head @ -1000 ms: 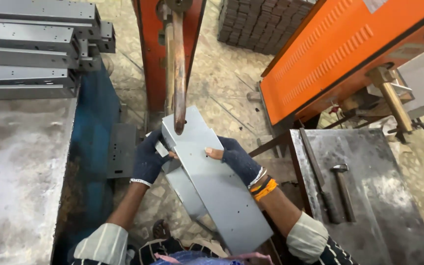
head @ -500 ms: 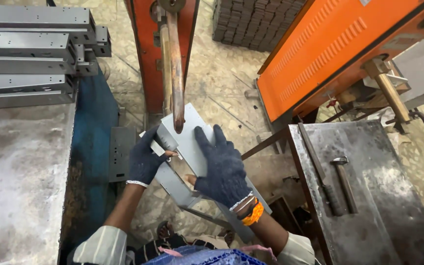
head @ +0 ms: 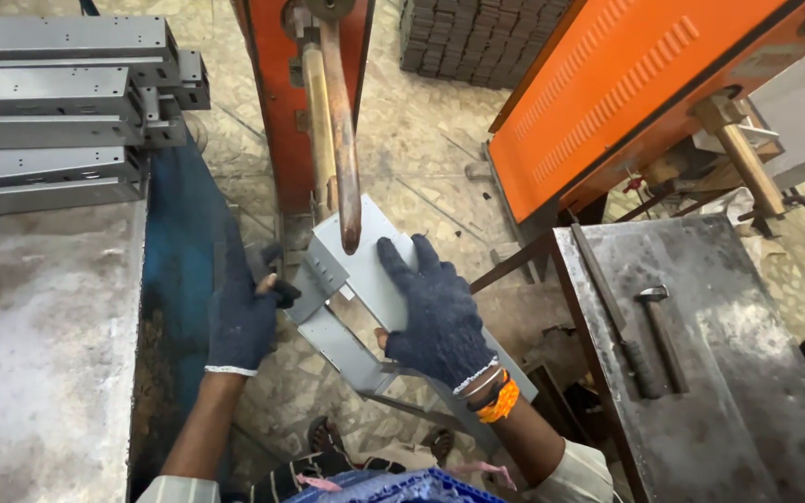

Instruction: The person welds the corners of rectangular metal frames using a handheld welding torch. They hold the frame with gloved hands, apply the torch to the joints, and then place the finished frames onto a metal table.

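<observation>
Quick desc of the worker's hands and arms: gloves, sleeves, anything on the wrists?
Both the left hand and right hand wear dark blue knit gloves with pale cuff edging. The right wrist carries an orange band beside thinner bangles. Forearms are bare; light sleeves are rolled up near the elbows.

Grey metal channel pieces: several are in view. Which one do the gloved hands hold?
The grey folded sheet-metal piece under the copper rod, gripped by left hand and right hand; the stacked grey channels lie untouched on the bench.
</observation>
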